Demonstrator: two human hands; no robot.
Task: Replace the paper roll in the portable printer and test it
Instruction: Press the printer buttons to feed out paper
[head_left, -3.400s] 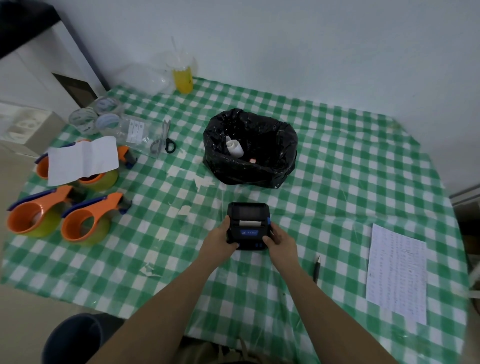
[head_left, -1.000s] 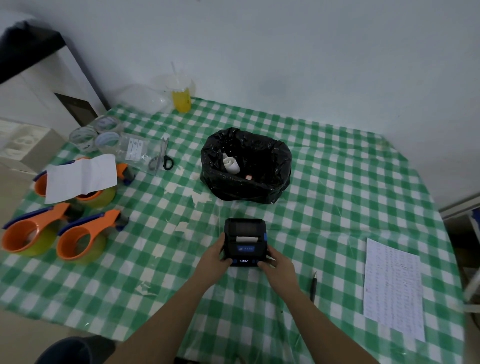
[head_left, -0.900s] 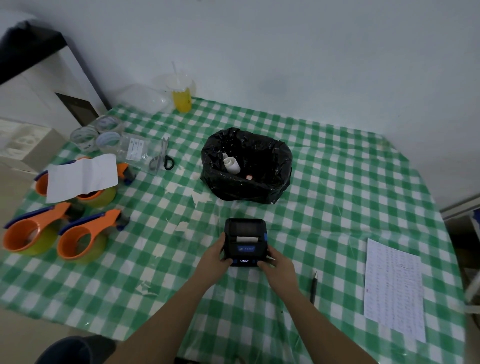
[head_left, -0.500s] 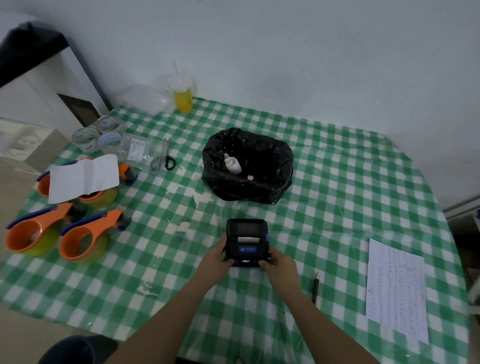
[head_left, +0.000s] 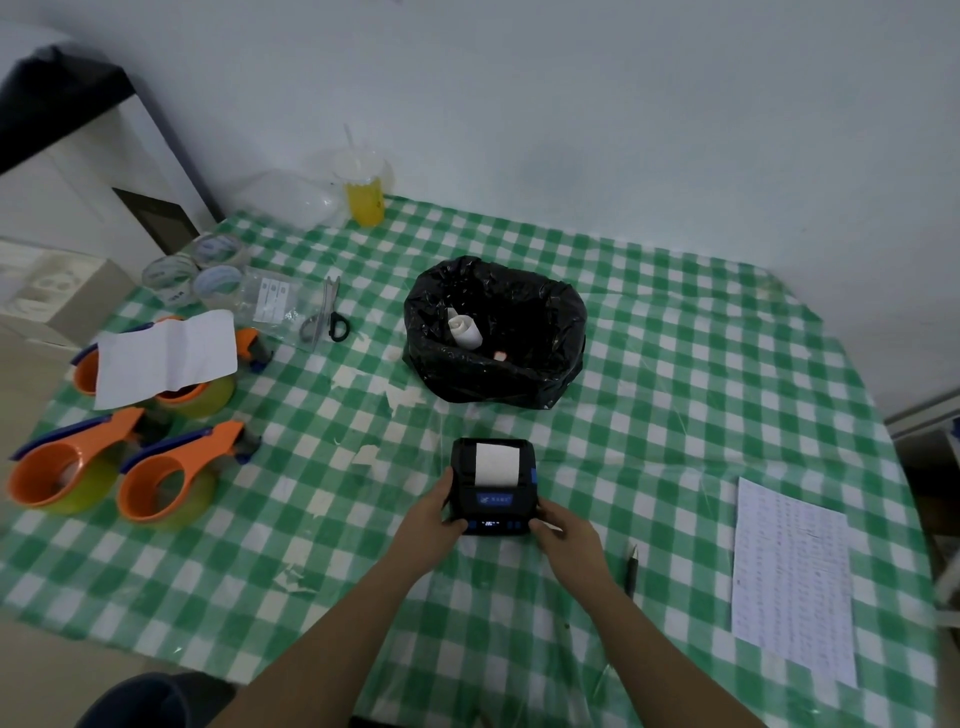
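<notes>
Green-checked tablecloth (head_left: 675, 364): portable printer (head_left: 492, 486) feeding white paper (head_left: 497, 464) between both hands.
Left hand (head_left: 428, 517) and right hand (head_left: 563, 535) clasp its sides; steadying it should let paper exit freely.

A table (head_left: 675, 364) under a green-checked cloth filled the frame. On it lay three orange tape dispensers (head_left: 161, 483) at left, scissors (head_left: 327, 319) upper left, a black-lined bin (head_left: 493, 332) at centre, the printer (head_left: 492, 486) below it, and a printed sheet (head_left: 792, 577) at right.
</notes>
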